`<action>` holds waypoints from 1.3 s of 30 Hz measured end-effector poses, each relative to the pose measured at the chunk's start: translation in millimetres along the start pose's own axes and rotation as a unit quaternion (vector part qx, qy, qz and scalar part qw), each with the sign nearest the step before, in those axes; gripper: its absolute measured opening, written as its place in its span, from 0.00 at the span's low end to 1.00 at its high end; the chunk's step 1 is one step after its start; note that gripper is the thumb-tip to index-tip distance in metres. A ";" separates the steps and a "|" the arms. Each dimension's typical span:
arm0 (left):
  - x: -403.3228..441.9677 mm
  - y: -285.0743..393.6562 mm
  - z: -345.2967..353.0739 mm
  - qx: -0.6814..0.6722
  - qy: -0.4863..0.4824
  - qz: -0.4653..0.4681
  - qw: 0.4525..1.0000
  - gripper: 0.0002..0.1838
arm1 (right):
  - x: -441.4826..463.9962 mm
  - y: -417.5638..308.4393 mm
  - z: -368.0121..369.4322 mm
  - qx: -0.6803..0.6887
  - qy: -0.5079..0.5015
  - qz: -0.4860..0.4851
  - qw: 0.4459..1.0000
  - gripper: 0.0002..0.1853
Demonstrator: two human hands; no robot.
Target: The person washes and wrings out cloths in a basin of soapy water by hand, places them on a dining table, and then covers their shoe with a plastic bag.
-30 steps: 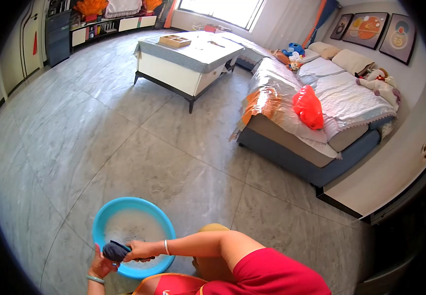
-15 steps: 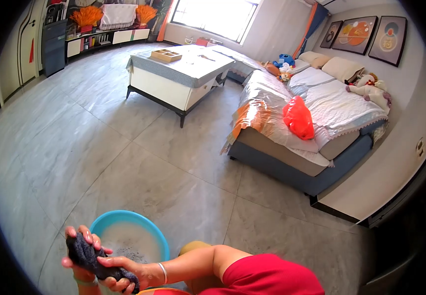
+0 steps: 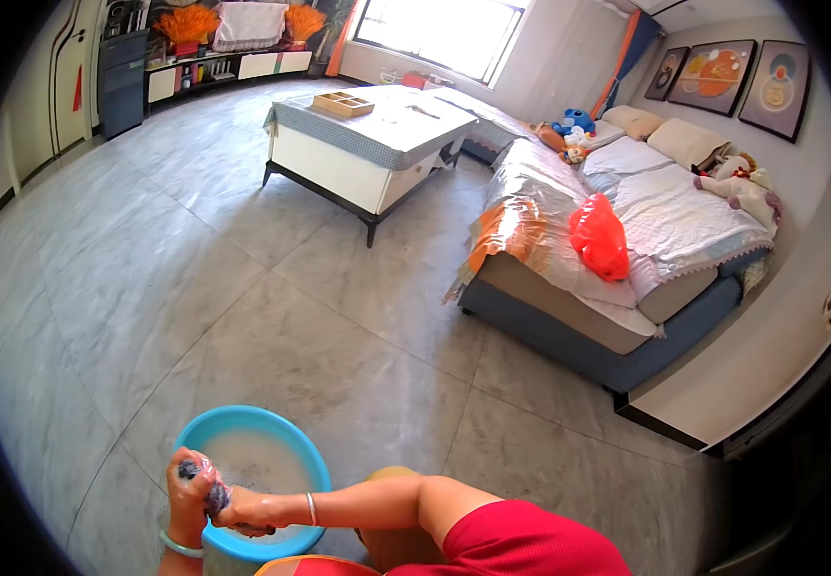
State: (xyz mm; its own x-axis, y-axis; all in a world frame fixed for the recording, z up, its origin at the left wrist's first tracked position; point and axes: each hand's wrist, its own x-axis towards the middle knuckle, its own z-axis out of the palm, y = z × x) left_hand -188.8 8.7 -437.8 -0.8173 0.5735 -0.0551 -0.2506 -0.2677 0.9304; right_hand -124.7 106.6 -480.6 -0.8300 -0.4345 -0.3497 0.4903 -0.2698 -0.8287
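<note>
A dark wet cloth [image 3: 216, 498] is bunched between my two hands, above the left part of a blue basin [image 3: 314, 461]. My left hand [image 3: 188, 485] is wrapped round one end, with dark bits of it showing between the fingers. Just to the right, my right hand [image 3: 250, 509] is closed on the other end, and the two hands nearly touch. Cloudy, greyish water [image 3: 262, 466] fills the basin, which stands on the tiled floor.
A low table [image 3: 324, 154] with a wooden divided tray [image 3: 342, 104] stands ahead. On the right is a covered sofa [image 3: 550, 317] bearing a red plastic bag [image 3: 599, 238], pillows and stuffed toys. A cabinet [image 3: 262, 65] lies by the far wall.
The cloth was stretched out between my hands and is now squeezed small inside them. My left hand has closed round it, and both hands have shifted slightly.
</note>
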 end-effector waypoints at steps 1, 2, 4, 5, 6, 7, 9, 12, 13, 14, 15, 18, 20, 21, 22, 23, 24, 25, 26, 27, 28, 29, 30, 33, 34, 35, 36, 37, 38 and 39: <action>2.2 -8.6 -3.4 0.029 0.000 0.008 1.000 0.09 | -1.3 -2.6 -0.7 0.001 -0.005 0.001 1.000 0.09; 4.0 -17.6 -6.0 0.059 0.016 0.011 0.998 0.08 | -3.3 -5.2 -1.1 -0.018 0.021 0.011 1.000 0.09; 9.4 -36.6 -16.2 0.114 0.016 0.026 0.993 0.08 | 3.3 0.8 -6.3 -0.073 0.057 0.034 0.995 0.10; 13.7 -46.0 -23.1 0.168 0.012 0.040 0.985 0.08 | 10.1 7.7 -10.2 -0.076 0.050 0.032 0.995 0.10; 18.1 -58.2 -31.0 0.221 0.016 0.055 0.974 0.07 | 14.4 9.8 -12.2 -0.094 0.081 0.046 0.991 0.09; 20.6 -63.9 -31.7 0.229 0.025 0.058 0.971 0.07 | 20.2 15.7 -15.8 -0.111 0.110 0.059 0.986 0.09; 27.7 -82.8 -41.8 0.322 0.047 0.114 0.939 0.07 | 69.5 80.1 -48.4 -0.158 0.110 0.029 0.981 0.08; 37.3 -109.0 -51.2 0.352 0.103 0.136 0.920 0.07 | 87.7 100.9 -64.9 -0.242 0.146 -0.104 0.954 0.18; 38.9 -117.7 -53.8 0.354 0.109 0.137 0.919 0.07 | 77.6 91.2 -62.0 -0.244 0.140 -0.105 0.954 0.18; 40.4 -126.4 -55.7 0.385 0.139 0.140 0.902 0.07 | 71.6 84.5 -59.7 -0.280 0.171 -0.118 0.937 0.18; 41.1 -134.2 -57.5 0.415 0.169 0.142 0.883 0.08 | 70.9 80.9 -56.9 -0.316 0.202 -0.130 0.918 0.19; 39.5 -157.8 -66.0 0.399 0.263 0.132 0.868 0.08 | 91.7 121.9 -75.7 -0.345 0.212 -0.089 0.910 0.23; 37.2 -187.8 -86.6 0.343 0.344 0.069 0.871 0.08 | 91.3 124.1 -70.5 -0.377 0.211 -0.074 0.899 0.23; 32.4 -194.9 -90.1 0.340 0.353 0.068 0.869 0.08 | 81.9 113.3 -60.8 -0.433 0.195 -0.023 0.880 0.22; 27.9 -198.2 -93.0 0.195 0.435 0.016 0.879 0.09 | 74.3 105.0 -54.0 -0.488 0.176 0.026 0.854 0.22; 23.3 -202.2 -98.1 0.041 0.504 -0.033 0.862 0.10 | 72.5 106.7 -51.6 -0.496 0.165 0.024 0.853 0.22; 16.0 -209.9 -107.9 0.018 0.493 -0.059 0.868 0.13 | 70.0 110.4 -48.5 -0.548 0.146 -0.006 0.824 0.22; 13.2 -198.3 -98.5 -0.006 0.515 -0.119 0.849 0.16 | 61.0 99.2 -41.4 -0.598 0.127 -0.038 0.791 0.22; 12.6 -197.3 -92.9 -0.001 0.515 -0.126 0.848 0.17 | 52.8 85.6 -34.9 -0.600 0.106 -0.013 0.793 0.23; 13.5 -197.2 -94.4 0.006 0.516 -0.132 0.846 0.17 | 45.0 70.2 -27.4 -0.581 0.096 -0.003 0.808 0.23; 18.2 -218.7 -108.4 0.037 0.501 -0.127 0.855 0.18 | 47.2 71.2 -29.8 -0.561 0.090 0.008 0.823 0.24; 19.2 -213.8 -106.9 0.071 0.481 -0.129 0.864 0.20 | 55.6 75.7 -36.3 -0.539 0.086 0.019 0.838 0.24; 18.7 -202.0 -104.8 0.158 0.440 -0.141 0.873 0.25 | 68.7 92.1 -46.8 -0.513 0.112 0.025 0.850 0.26; 14.5 -143.6 -84.8 0.284 0.314 -0.129 0.897 0.35 | 80.7 95.9 -53.3 -0.336 0.154 -0.045 0.928 0.21; 7.3 -121.0 -79.4 0.321 0.228 -0.107 0.913 0.40 | 73.5 78.2 -51.4 -0.339 0.149 -0.048 0.928 0.21; -2.3 -104.3 -78.9 0.320 0.232 -0.103 0.913 0.40 | 61.4 54.1 -49.8 -0.175 0.083 0.051 0.980 0.17; -13.8 -88.2 -78.9 0.413 0.111 0.008 0.904 0.44 | 49.9 31.4 -44.6 -0.004 0.013 0.148 0.989 0.14; -25.2 -70.4 -79.6 0.493 -0.016 0.117 0.862 0.48 | 38.2 13.4 -31.1 0.010 -0.016 0.104 0.994 0.11; -36.1 -47.2 -79.5 0.497 -0.013 0.117 0.860 0.48 | 23.0 -11.4 -18.7 0.068 -0.017 0.144 0.987 0.15; -45.6 -21.2 -79.3 0.587 -0.095 0.184 0.782 0.48 | 12.5 -27.1 -12.9 0.127 -0.018 0.184 0.975 0.19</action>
State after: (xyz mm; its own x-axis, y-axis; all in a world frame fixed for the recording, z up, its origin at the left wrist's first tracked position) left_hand -187.4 -73.3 -483.8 -0.6013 0.7602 0.2461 0.7252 0.3898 0.5676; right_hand -151.8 119.6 -468.1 -0.5786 -0.5697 -0.5836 0.8063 -0.2919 -0.5145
